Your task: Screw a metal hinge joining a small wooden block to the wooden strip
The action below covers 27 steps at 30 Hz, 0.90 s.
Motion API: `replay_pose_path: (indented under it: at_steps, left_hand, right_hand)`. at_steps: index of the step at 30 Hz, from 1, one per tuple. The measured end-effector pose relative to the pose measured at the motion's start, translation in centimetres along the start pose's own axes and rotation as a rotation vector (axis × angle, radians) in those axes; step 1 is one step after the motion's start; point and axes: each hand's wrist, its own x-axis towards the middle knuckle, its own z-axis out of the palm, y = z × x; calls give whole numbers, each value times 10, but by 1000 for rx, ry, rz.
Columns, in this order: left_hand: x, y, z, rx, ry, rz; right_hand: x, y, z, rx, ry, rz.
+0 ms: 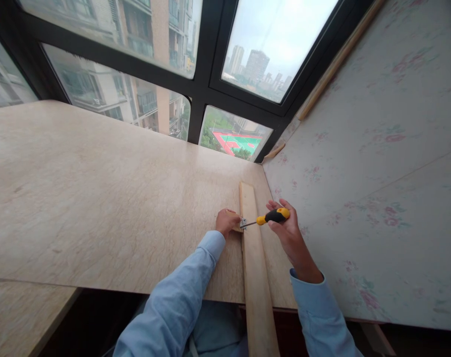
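1. Big black-framed windows (196, 94) are wrapping around the far side, looking out over apartment blocks, hazy towers and a red-and-green sports court way below.
2. Most of the shot is being taken up by a wide beige marble-look desk (99, 188), and a pale wall panel with faded pink flowers (377, 163) is leaning in on the right side.
3. A long, narrow, light wooden strip (255, 263) is lying on the desk near its right edge, running from just short of the window corner back toward the person and sticking out past the front edge of the desk.
4. The left hand (227, 221), coming out of a light blue sleeve (181, 302), is curling tight against the left side of the strip and pinching a small silvery metal bracket (243, 223) against the wood, so that grip is closed on the bracket.
5. The right hand (287, 225) is wrapping its fingers around the handle of a yellow-and-black screwdriver (270, 217), so that grip is closed on the tool.
6. The screwdriver is lying nearly level across the strip, with its thin metal shaft pointing left and its tip meeting the bracket right next to the left hand.
7. Whatever screw is there is too small to make out.
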Motion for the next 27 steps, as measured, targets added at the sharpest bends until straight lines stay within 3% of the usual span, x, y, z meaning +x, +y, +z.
replay_pose_path:
  at_steps: [3, 8, 10, 14, 16, 18, 22, 24, 27]
  left_hand:
    - [-1, 1, 0, 14, 8, 3]
    - [-1, 1, 0, 15, 11, -4]
    - [0, 0, 0, 18, 12, -1]
    - [1, -1, 0, 17, 8, 6]
    - [1, -1, 0, 17, 10, 6]
    - [0, -1, 0, 16, 10, 2]
    - [0, 0, 0, 18, 8, -2]
    - [-1, 0, 0, 23, 6, 2]
    - [-1, 0, 0, 16, -4, 5]
  right_hand:
    - [-1, -7, 0, -41, -24, -18]
    - [3, -7, 0, -480, 242, -11]
    - [4, -1, 1, -416, 236, -5]
    - [2, 6, 0, -68, 62, 1]
    - [0, 2, 0, -19, 1, 16]
    - [-1, -3, 0, -140, 29, 34]
    - [0, -4, 1, -534, 265, 31]
    - [1, 1, 2, -481, 297, 59]
    - [0, 8, 2, -170, 178, 58]
